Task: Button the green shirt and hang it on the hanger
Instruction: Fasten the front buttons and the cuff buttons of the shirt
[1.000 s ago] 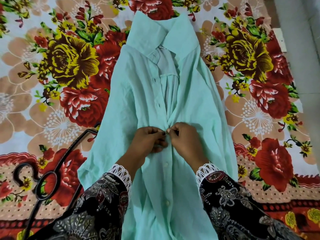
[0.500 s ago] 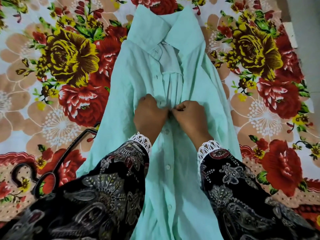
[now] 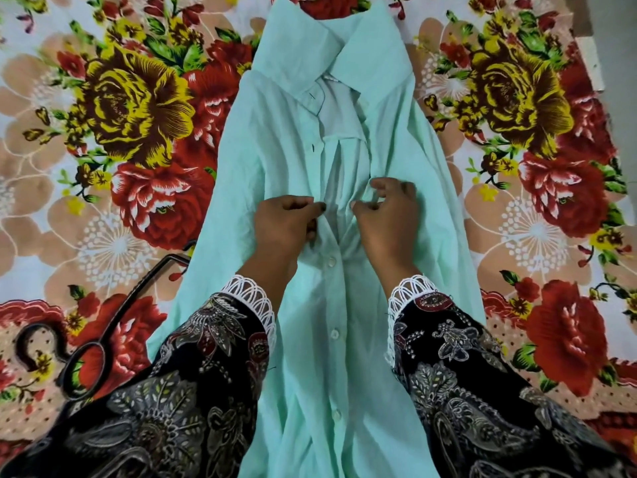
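Shirt flat on floral sheet, collar far, hem cut off at near edge, hanger partly under sleeve, left hand pinching left placket, right hand fingers curled on right placket, grip unclear, upper front unbuttoned, lower buttons closed

Home bedroom setting, bright floral bedsheet spread as work surface, black clothes hanger lying on it, pale floor beside

Black floral-print sleeves (grey and red motifs), white lace cuffs.
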